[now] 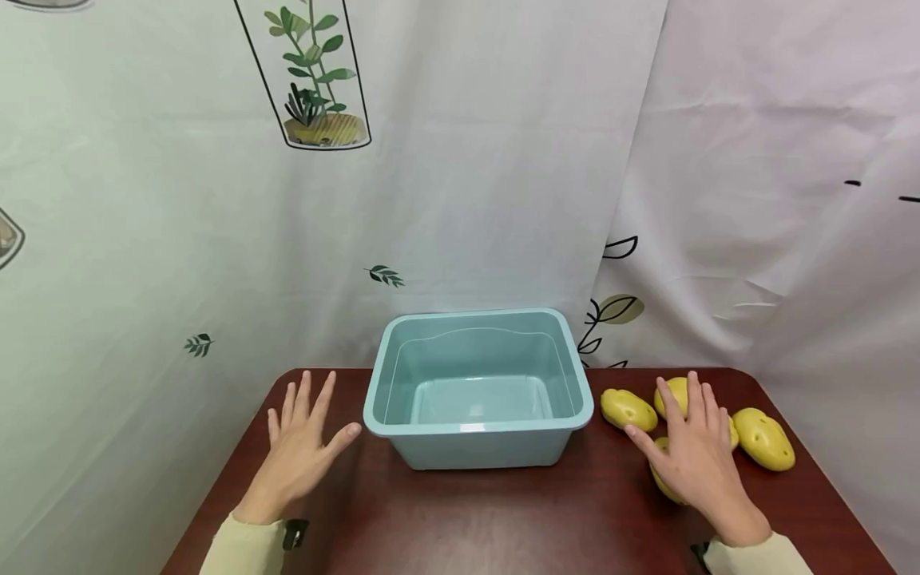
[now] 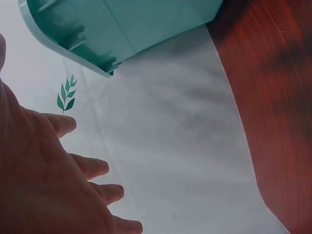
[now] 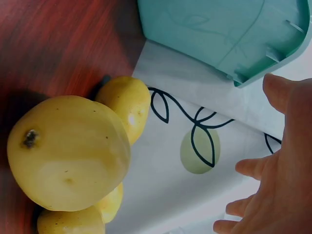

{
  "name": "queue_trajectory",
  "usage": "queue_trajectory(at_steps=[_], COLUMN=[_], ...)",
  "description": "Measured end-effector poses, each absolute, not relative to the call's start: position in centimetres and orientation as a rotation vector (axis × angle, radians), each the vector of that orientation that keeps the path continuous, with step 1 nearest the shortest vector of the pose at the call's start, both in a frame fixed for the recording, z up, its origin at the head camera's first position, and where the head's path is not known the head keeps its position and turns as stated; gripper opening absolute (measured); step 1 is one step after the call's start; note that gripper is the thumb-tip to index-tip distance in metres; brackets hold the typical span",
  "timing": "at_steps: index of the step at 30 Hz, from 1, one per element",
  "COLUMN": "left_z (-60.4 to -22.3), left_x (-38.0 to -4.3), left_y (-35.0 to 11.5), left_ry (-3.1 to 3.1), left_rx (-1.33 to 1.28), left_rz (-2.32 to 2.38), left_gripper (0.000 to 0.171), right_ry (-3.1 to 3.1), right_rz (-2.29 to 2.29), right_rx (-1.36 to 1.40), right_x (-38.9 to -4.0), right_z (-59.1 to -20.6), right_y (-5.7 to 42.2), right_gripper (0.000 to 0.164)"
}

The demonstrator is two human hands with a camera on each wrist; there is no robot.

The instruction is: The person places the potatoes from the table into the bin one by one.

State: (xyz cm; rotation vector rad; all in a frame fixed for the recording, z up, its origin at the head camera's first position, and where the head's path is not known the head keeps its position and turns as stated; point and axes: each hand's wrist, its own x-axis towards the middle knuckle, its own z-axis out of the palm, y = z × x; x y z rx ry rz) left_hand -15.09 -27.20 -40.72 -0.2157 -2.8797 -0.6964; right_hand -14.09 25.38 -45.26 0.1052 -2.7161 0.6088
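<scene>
I hold both hands apart with nothing in them: my left hand (image 1: 291, 459), at the lower left of the head view, has its fingers and thumb spread above the table, and my right hand (image 1: 697, 459), at the lower right, spreads its fingers in the same way over the potatoes. These smooth, rounded yellow potatoes (image 1: 628, 410) lie in a loose cluster at the right of the frame, on the dark reddish-brown wooden table (image 1: 496, 519); my right hand hides some of them, so I cannot tell the exact count. In the right wrist view my fingers stand apart from the largest-looking potato (image 3: 68, 151), at the left of that frame. The light blue, rectangular plastic basin (image 1: 470, 450) stands upright in the middle of the head view, between my hands and touching neither. Judging from this layout, the reach to a potato is best done from above, thumb on one side and fingers on the other, around the widest part, since a smooth round skin could roll from a fingertip pinch. The leftmost potato and the rightmost potato (image 1: 763, 441) look easier to get around than those crowded beneath my palm, where a clumsy approach could nudge a neighbour away.
</scene>
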Motion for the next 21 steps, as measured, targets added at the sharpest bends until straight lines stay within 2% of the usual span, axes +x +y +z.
queue_trajectory(at_steps=[21], left_z=[-40.3], left_x=[-16.2], left_y=[-25.1], left_ry=[-2.841], left_rx=[-0.307], left_rz=[-0.782], left_gripper=[0.086], right_ry=[-2.724], right_rz=[0.605], right_rx=[0.097], right_x=[-13.1], right_z=[-46.0], right_y=[26.0], right_gripper=[0.085])
